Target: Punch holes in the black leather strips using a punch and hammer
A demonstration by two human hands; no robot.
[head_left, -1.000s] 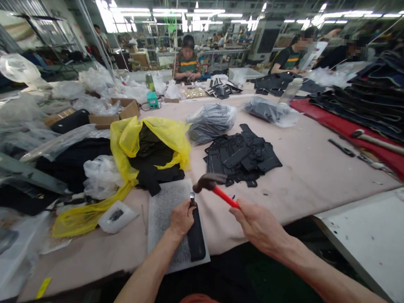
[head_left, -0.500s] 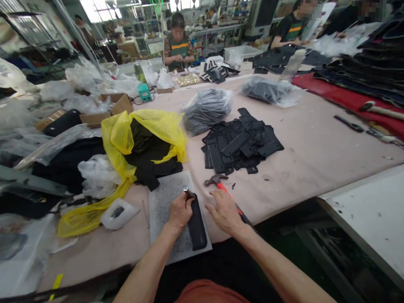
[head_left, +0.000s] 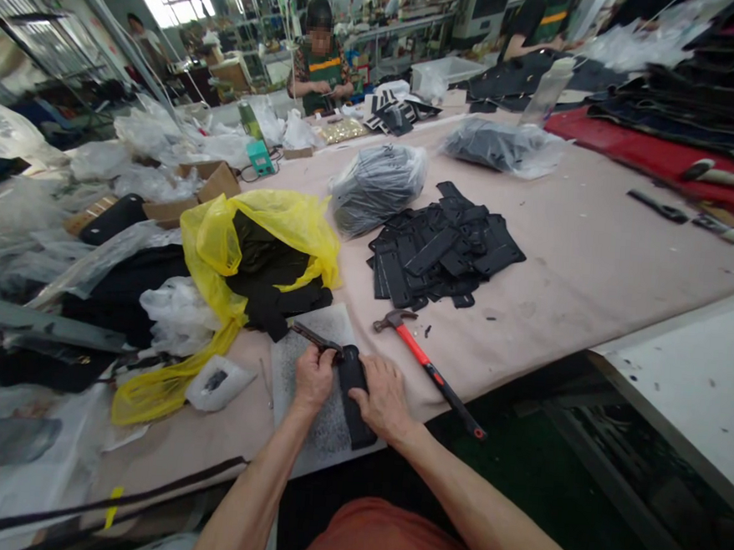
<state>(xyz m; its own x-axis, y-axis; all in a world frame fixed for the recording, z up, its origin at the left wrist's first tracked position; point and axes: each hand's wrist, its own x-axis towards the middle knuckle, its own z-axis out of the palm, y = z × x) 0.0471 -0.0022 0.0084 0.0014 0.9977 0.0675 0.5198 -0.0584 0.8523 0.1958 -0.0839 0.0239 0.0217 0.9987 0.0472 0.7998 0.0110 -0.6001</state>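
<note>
My left hand (head_left: pixel 314 378) is closed around a metal hand punch (head_left: pixel 316 336), which is tilted so that its shaft points up and left. Under its lower end lies the top of a black padded strip (head_left: pixel 356 404), on a speckled grey slab (head_left: pixel 317 426). My right hand (head_left: pixel 388 398) holds the strip's right edge, thumb over its face and fingers along the side. To the right, a claw hammer (head_left: pixel 421 358) with a red and black handle rests on the table, its handle end past the edge, touched by neither hand.
A pile of black strips (head_left: pixel 448 247) lies beyond the hammer, near a plastic-wrapped bundle (head_left: pixel 379 188). A yellow bag (head_left: pixel 210 235) with dark pieces stands left of it. Across the table (head_left: pixel 569 264) a co-worker (head_left: pixel 322 71) sits. Stacked dark fabric (head_left: pixel 687 96) is at far right.
The punch has gone from upright to tilted left in my left hand. My right hand has moved from beside the hammer handle, left and down onto the strip.
</note>
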